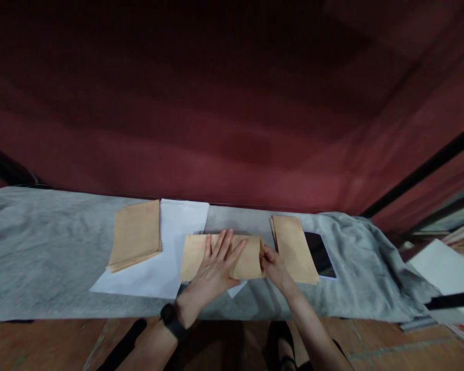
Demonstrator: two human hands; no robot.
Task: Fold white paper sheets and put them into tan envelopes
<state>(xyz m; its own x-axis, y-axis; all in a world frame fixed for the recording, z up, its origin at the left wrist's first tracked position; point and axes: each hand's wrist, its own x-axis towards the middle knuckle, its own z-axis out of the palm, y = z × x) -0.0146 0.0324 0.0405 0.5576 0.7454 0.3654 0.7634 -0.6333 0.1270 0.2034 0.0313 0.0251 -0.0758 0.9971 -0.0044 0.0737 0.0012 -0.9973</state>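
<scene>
A brown paper envelope lies crosswise in front of me, with faint reddish print near its left end. My left hand rests flat on it, fingers spread, a dark watch on the wrist. At the envelope's right end, my right hand pinches the flap, which stands partly raised; the fingertips are partly hidden. A small piece of white paper sticks out below the envelope. Just right of my right hand is a stack of brown envelopes.
White paper sheets lie to the left, partly under another stack of brown envelopes. A dark-screened phone is beside the right stack. Grey cloth covers the narrow table; a dark red wall rises behind.
</scene>
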